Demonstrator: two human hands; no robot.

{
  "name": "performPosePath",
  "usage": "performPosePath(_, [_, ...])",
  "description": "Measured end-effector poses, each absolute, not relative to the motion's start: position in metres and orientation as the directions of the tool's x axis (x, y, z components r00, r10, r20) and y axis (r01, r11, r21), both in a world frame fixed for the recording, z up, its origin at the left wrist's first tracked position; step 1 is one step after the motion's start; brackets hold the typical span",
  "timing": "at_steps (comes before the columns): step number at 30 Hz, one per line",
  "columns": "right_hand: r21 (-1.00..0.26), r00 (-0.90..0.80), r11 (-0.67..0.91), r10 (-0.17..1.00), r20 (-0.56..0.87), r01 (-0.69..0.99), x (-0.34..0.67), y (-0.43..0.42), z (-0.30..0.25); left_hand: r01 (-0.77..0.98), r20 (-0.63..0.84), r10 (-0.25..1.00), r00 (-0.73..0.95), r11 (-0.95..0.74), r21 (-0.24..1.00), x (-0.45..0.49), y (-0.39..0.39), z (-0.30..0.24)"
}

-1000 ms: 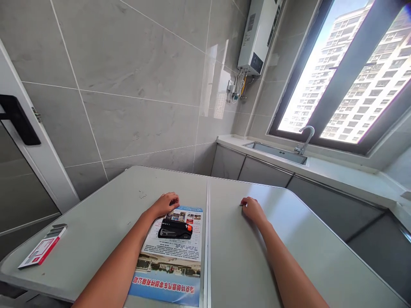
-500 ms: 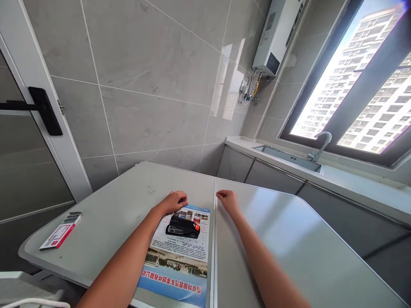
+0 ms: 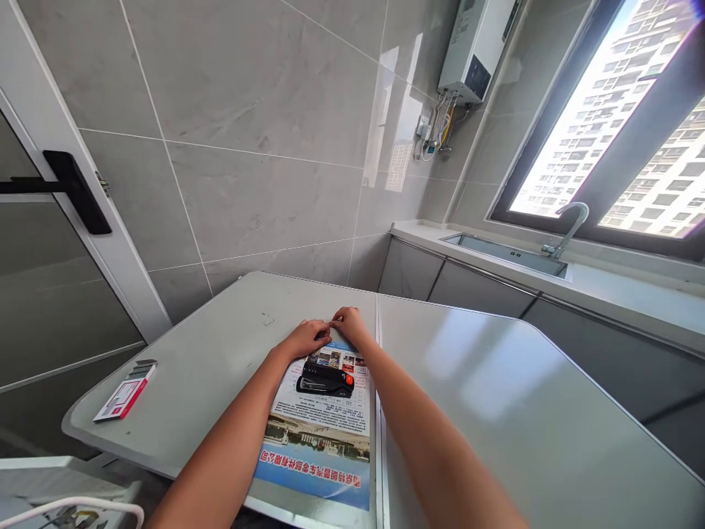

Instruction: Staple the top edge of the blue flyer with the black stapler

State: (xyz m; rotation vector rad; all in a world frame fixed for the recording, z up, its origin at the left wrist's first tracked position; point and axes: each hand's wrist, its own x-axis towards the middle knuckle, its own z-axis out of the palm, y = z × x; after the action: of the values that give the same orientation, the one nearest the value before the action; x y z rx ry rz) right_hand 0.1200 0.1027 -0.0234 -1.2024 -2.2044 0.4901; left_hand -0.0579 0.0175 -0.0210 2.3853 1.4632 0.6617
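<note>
A black stapler (image 3: 326, 379) with an orange-red button lies on a printed leaflet (image 3: 313, 476) with blue bands and small photos. Just beyond the leaflet's far edge, my left hand (image 3: 309, 338) is closed with its fingers curled. Beside it, my right hand (image 3: 349, 325) is closed in a pinch, its fingertips meeting those of the left. Anything between the fingertips is too small to make out. Both forearms flank the stapler, which neither hand touches.
On the left of the white table (image 3: 468, 411) lies a red and white flat box (image 3: 125, 397) with grey strips at its far end. A seam divides the tabletop. Beyond are a counter with a sink (image 3: 507, 254), a tiled wall and a door (image 3: 82, 191).
My right hand has moved left across the table seam and now meets my left hand. The left hand stays at the leaflet's far edge. The view has shifted slightly.
</note>
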Motion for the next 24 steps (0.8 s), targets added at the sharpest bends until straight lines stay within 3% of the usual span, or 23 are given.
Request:
performPosePath(5, [-0.523,-0.325,0.451,0.89,0.319,0.723,0.162,0.107,-0.016,0.749,0.247,0.883,0.399,-0.469,0.467,-0.06,0.015,-0.018])
performPosePath(13, [-0.376,-0.108,0.221,0.948,0.3,0.9,0.358,0.055,-0.024,0.746,0.242,0.882,0.405,-0.472,0.47,-0.056,0.011,-0.018])
performPosePath(19, [-0.312,-0.122,0.221,0.944,0.306,0.924,0.417,0.013,-0.048,0.771,0.227,0.881,0.415,-0.473,0.426,-0.054,0.008,-0.013])
performPosePath(24, [-0.382,-0.164,0.26,0.95,0.268,0.887,0.42,0.024,-0.047,0.823,0.24,0.884,0.402,-0.464,0.329,-0.044,0.004,-0.005])
